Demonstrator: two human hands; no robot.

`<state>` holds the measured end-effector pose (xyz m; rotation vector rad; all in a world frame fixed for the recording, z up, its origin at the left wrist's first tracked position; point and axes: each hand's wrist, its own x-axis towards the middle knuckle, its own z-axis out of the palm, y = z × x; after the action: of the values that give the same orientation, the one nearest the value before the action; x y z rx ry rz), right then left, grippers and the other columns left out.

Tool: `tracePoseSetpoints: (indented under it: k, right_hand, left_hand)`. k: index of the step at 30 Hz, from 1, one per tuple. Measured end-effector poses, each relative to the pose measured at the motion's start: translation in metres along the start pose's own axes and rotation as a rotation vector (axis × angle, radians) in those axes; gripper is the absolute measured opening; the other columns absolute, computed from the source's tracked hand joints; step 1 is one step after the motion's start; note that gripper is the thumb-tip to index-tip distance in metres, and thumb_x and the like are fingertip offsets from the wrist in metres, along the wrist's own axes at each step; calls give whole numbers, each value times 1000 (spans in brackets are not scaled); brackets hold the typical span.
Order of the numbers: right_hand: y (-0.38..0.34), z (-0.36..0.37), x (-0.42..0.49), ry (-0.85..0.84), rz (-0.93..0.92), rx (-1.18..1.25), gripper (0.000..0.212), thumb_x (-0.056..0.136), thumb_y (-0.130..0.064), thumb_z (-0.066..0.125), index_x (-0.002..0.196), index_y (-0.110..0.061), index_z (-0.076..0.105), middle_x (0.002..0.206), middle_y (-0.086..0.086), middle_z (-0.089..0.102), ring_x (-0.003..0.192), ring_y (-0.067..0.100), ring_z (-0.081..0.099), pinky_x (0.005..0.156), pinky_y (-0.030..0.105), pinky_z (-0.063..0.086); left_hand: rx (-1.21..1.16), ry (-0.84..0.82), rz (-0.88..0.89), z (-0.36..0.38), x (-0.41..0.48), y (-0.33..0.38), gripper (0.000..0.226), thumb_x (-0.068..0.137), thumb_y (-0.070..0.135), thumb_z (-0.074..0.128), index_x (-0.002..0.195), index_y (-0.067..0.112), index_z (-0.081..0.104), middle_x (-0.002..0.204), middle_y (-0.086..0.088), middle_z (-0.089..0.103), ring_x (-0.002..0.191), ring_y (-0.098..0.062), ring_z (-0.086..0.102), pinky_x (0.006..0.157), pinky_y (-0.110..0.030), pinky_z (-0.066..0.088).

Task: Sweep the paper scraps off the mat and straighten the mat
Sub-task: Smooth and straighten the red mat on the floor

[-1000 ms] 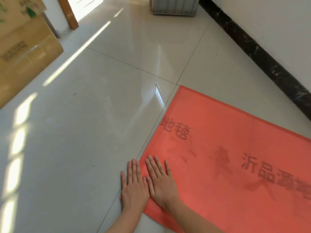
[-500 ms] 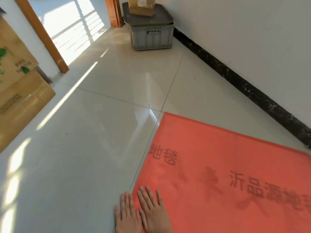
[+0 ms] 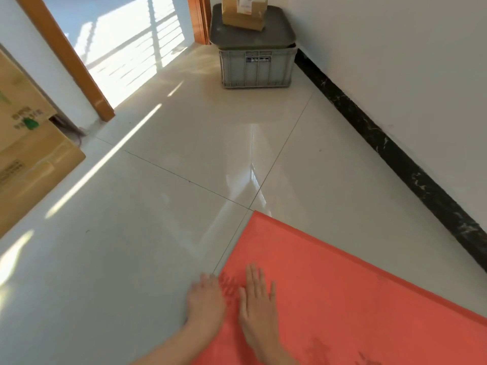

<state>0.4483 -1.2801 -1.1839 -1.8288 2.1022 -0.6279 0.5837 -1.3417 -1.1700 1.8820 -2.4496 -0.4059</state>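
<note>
A red mat point(image 3: 342, 293) with dark printed characters lies flat on the tiled floor at the lower right, its left edge along a tile joint. My left hand point(image 3: 205, 304) lies over that left edge, blurred, with its fingers straight. Beside it my right hand point(image 3: 257, 304) rests flat on the mat with fingers spread. I see no paper scraps on the visible part of the mat.
A grey plastic crate point(image 3: 255, 65) with a dark lid and a cardboard box point(image 3: 243, 11) on top stands by the wall ahead. Stacked cardboard boxes point(image 3: 29, 154) stand at the left. A black skirting point(image 3: 395, 154) runs along the right wall. A doorway point(image 3: 126, 43) opens at the back left.
The view has tilted up, showing the crate and doorway. Both hands have slid forward along the mat's left edge, and the right hand has moved a little away from the left.
</note>
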Motion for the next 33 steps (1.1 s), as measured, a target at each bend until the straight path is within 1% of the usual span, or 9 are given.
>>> tracePoseSetpoints:
  k: [1,2,4,7,10,12,16,28,33]
  right_hand:
    - [19,-3,29,13,73,-53,55,100,-37,24,151,-19,29,158,-5,24,147,10,9,117,38,0]
    - [42,-16,55,-40,120,-82,55,100,-36,24,152,-18,26,159,-5,22,147,10,4,117,38,-3]
    - [82,-28,108,31,218,-228,56,99,-36,23,152,-15,26,159,-2,23,147,11,6,117,39,-3]
    - [92,-11,139,-123,163,-231,57,98,-35,26,151,-15,28,159,-2,25,147,13,15,116,39,1]
    - [99,5,145,-99,62,-303,56,99,-34,26,152,-17,26,159,-4,21,148,16,11,117,42,5]
    - [103,7,144,-95,52,-293,56,100,-34,22,153,-18,22,160,-6,17,149,15,6,118,42,4]
    - [104,6,142,-117,33,-307,57,100,-35,16,154,-19,17,161,-6,13,149,15,2,119,41,1]
    - [106,10,141,-105,47,-299,59,99,-37,11,155,-18,14,162,-5,8,149,14,-1,120,42,1]
    - [108,8,142,-151,35,-284,61,96,-39,6,155,-23,2,161,-10,-5,148,11,-11,120,41,-3]
  left_hand:
    - [18,32,21,-20,43,35,58,64,21,62,120,10,70,117,-14,70,109,-32,67,78,-41,57]
    - [40,169,129,-26,65,50,60,71,21,56,130,10,63,133,-12,62,124,-32,58,91,-45,53]
    - [33,96,249,-16,111,88,59,85,19,38,142,7,49,148,-9,48,139,-28,41,104,-47,42]
    - [-14,2,219,41,126,87,59,93,26,29,149,5,31,154,-11,39,151,-21,10,119,-45,22]
    - [37,105,248,71,128,77,61,93,26,27,151,7,16,159,-11,25,149,-27,15,113,-51,19]
    - [64,50,300,67,130,82,63,93,28,23,152,9,12,160,-8,19,148,-30,17,113,-57,21]
    - [124,-21,271,71,130,79,64,96,32,12,156,12,6,165,-1,1,151,-28,-3,117,-60,12]
    - [107,-54,210,70,129,83,65,95,34,6,157,14,2,165,1,-2,151,-24,-9,119,-56,5]
    - [133,-52,216,73,130,85,65,94,34,-2,155,14,-8,163,2,-12,150,-24,-15,119,-56,1]
